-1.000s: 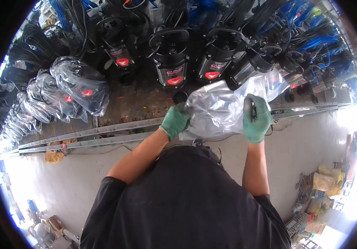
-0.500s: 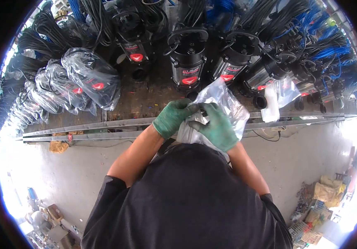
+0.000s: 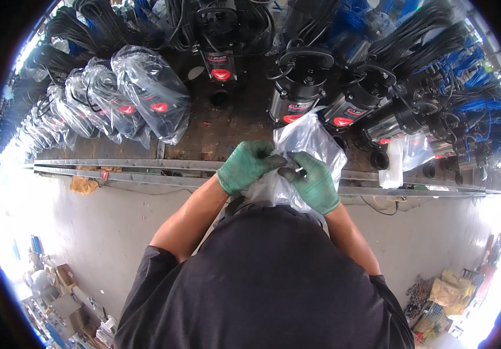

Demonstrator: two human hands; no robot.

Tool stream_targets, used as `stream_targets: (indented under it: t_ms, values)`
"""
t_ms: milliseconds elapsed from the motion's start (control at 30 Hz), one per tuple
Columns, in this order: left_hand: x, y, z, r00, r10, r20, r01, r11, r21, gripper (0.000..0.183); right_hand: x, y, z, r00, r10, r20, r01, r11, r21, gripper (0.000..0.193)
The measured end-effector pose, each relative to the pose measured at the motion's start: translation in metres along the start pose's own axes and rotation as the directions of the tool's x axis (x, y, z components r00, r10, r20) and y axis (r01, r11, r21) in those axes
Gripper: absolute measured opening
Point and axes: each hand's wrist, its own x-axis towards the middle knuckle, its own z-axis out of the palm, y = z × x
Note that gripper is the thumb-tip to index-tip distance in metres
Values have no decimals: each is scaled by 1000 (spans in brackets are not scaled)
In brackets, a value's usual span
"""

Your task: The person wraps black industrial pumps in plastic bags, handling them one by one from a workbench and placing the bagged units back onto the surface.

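Both my hands wear green gloves with dark fingertips and meet in front of my chest, at the near edge of the bench. A clear plastic bag (image 3: 310, 137) hangs between and behind them. My left hand (image 3: 247, 168) has its fingers curled in and pinches the edge of the bag. My right hand (image 3: 315, 184) is closed on the bag too, thumb and fingers bent toward the left fingertips. Just beyond the bag stands a black and silver submersible pump (image 3: 298, 87) with a red label; a second pump (image 3: 357, 102) is to its right.
Bagged pumps (image 3: 151, 96) lean in a row on the left of the wooden bench (image 3: 195, 136). Another unbagged pump (image 3: 220, 46) stands farther back, near coiled black cables (image 3: 76, 29). More plastic bags (image 3: 404, 157) lie at right. A metal rail (image 3: 192, 166) edges the bench.
The view has swung a little left, so the pumps appear farther right. My right thumb and fingers have drawn closer together at the bag, while my left hand stays on it.
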Motion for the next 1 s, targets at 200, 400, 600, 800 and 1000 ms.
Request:
stream_targets:
  t_ms: [200, 400, 600, 800, 1000]
  values:
    - [-5, -42, -23, 991, -48, -124, -1, 930, -369, 32, 1, -1, -8, 935, 260, -243, -209, 954, 217, 15]
    - [-18, -77, -53, 994, -73, -85, 26, 892, -450, 28, -50, 3, -151, 668, -55, -742, 90, 996, 7, 39]
    - [-13, -71, -57, 994, -110, 8, 99, 857, -506, 21, -46, -124, -157, 821, -359, -444, 74, 837, -542, 22]
    - [-12, -84, -55, 976, -51, -210, -28, 935, -355, 15, -84, -106, -230, 702, 84, -707, -643, 503, -577, 34]
    - [-17, -86, -48, 962, -127, -242, 44, 946, -323, 17, -81, -141, -240, 840, 48, -540, -471, 557, -684, 28]
